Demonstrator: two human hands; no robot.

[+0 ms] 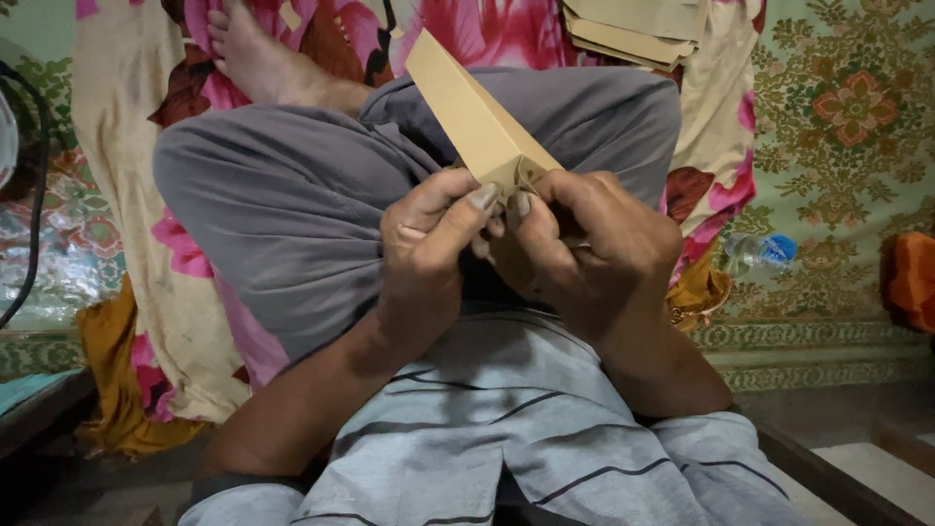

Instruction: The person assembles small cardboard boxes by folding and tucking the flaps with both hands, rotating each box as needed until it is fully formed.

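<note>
Both hands hold a tan folded paper bag [469, 115] over my crossed legs in grey trousers [292, 205]. My left hand [429, 239] pinches the bag's near end with thumb and fingers. My right hand [584, 244] grips the same end from the right, its fingertips pressed on the folded flaps. The bag's far end points up and left, away from me. A stack of similar tan paper bags [633, 29] lies on the floral cloth beyond my knee.
A pink floral cloth [146, 127] covers the surface under my legs. A patterned green mat [838, 136] lies to the right, with a plastic bottle [760, 251] and an orange object [911, 278] on it. A black cable [39, 185] runs at far left.
</note>
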